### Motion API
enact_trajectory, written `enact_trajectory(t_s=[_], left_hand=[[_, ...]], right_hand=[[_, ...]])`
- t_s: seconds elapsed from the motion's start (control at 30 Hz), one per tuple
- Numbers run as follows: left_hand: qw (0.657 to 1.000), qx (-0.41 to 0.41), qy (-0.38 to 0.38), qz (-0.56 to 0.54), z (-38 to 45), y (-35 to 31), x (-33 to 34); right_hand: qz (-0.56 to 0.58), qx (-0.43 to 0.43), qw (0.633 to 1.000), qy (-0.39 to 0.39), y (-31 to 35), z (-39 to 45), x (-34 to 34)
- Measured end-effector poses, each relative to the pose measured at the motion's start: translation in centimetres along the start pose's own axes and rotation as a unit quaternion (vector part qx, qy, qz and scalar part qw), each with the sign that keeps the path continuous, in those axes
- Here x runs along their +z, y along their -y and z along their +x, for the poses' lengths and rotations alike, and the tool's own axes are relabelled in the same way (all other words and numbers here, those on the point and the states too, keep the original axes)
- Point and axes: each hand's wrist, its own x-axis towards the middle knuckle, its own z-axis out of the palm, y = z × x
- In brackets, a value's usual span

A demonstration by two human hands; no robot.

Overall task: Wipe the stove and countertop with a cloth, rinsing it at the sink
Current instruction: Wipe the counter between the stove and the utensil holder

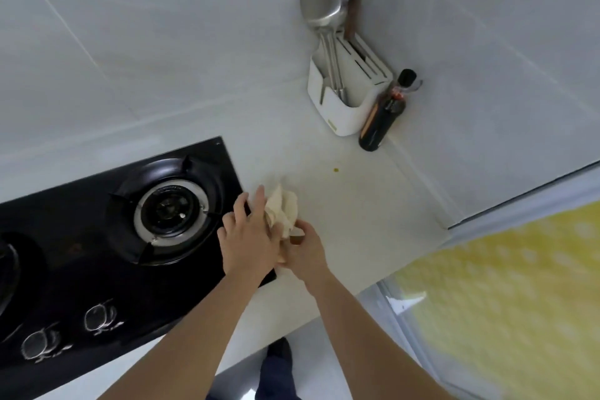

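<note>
Both hands bunch crumpled cream cloth (281, 209)

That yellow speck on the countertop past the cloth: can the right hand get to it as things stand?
Probably yes. The yellow speck lies on bare countertop beyond the cloth that the right hand holds with the left hand; nothing stands between.

Both hands (250, 237) bunch cloth (282, 208) beside stove (130, 230).
</note>
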Motion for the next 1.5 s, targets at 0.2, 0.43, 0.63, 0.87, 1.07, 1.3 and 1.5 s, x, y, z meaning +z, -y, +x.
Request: enact_trajectory(t_s=[0.2, 0.43, 0.63, 0.87, 1.07, 1.3, 1.5], left_hand=[[0.970, 0.211, 0.020, 0.115, -0.6, 2.9, 3.0], [0.945, 0.258, 0.058, 0.194, 1.7, 5.1, 4.1], [0.957, 0.223, 0.115, 0.143, 3.3, 4.2, 6.2], [0.975, 0.171, 0.091, 0.104, 5.1, 0.2, 8.0], [0.982, 0.130, 0.109, 0.082, 13.4, -5.8, 9.0], [0.982, 0.121, 0.118, 0.081, 20.8, -15.6, 11.0], [0.958, 0.232, 0.137, 0.093, 16.5, -15.4, 10.9]], right_hand=[[-0.125, 0.025, 0.987, -0.097, -1.6, 1.1, -1.7], [-0.091, 0.033, 0.987, -0.127, -1.0, 2.0, -1.7], [-0.062, 0.003, 0.987, -0.149, -1.2, 2.6, -3.4], [-0.008, -0.058, 0.976, -0.211, -0.2, 2.9, -6.2], [0.011, -0.044, 0.973, -0.228, -1.4, 1.6, -9.1], [0.010, -0.032, 0.962, -0.272, -5.2, -1.2, -14.2], [0.013, -0.006, 0.957, -0.290, -4.9, -0.6, -16.3]])
